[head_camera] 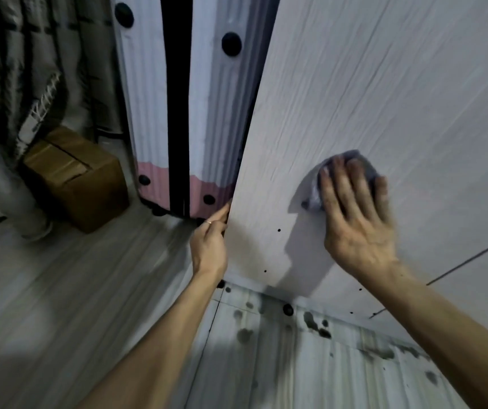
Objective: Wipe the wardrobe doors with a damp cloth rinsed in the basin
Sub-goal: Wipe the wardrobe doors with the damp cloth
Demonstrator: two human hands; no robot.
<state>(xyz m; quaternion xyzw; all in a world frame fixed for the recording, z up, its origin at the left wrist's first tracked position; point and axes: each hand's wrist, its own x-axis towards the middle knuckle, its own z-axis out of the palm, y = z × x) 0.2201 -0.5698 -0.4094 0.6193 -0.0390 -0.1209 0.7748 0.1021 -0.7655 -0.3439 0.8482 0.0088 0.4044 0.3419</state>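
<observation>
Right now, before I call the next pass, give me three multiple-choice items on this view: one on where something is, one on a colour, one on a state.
1. Where is the left hand?
A. on the cardboard box
B. at the edge of the wardrobe door
C. flat on the floor

2. What colour is the band along the bottom of the suitcase?
A. pink
B. green
C. yellow

3. How is the cloth being held?
A. hanging loose from two fingertips
B. lying dropped on the floor
C. pressed flat against the door under the right hand

Answers:
1 B, its fingers curl round the left edge of the wardrobe door.
2 A, a pink strip runs across the case's lower end.
3 C, the right hand lies spread over the cloth on the door face; the cardboard box stands apart to the left.
</observation>
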